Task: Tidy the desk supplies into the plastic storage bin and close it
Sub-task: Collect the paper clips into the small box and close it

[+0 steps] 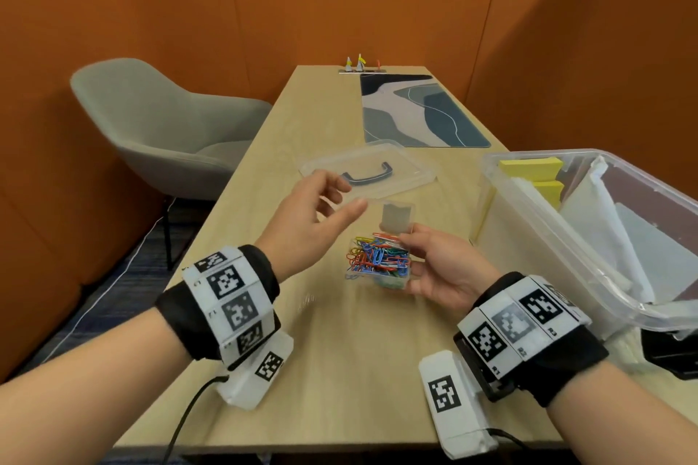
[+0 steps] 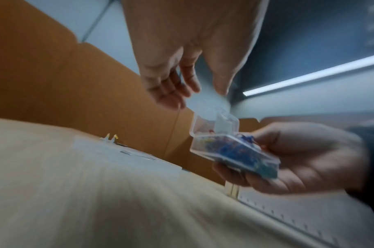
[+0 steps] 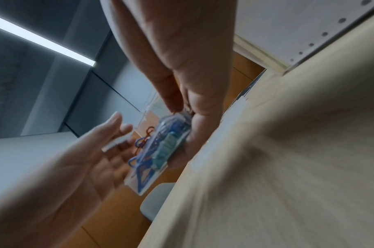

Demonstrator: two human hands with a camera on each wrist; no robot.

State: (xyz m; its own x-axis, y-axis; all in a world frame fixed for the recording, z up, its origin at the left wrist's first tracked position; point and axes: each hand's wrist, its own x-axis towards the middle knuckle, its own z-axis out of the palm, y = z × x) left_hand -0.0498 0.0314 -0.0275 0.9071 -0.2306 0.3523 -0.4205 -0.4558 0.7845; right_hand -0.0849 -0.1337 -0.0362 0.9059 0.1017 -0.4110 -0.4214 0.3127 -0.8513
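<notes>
Small clear paper-clip box, full of coloured clips, held above the desk in the right hand; right grip clamped on the box, thumb on top, fingers beneath. Hinged flap of the box standing up. Left hand just beside it, grip apart, fingers loosely extended near the flap; contact with the flap unclear. Plastic storage bin open at right, holding yellow sticky notes and papers. Bin lid lying flat on the desk beyond the hands, handle up.
</notes>
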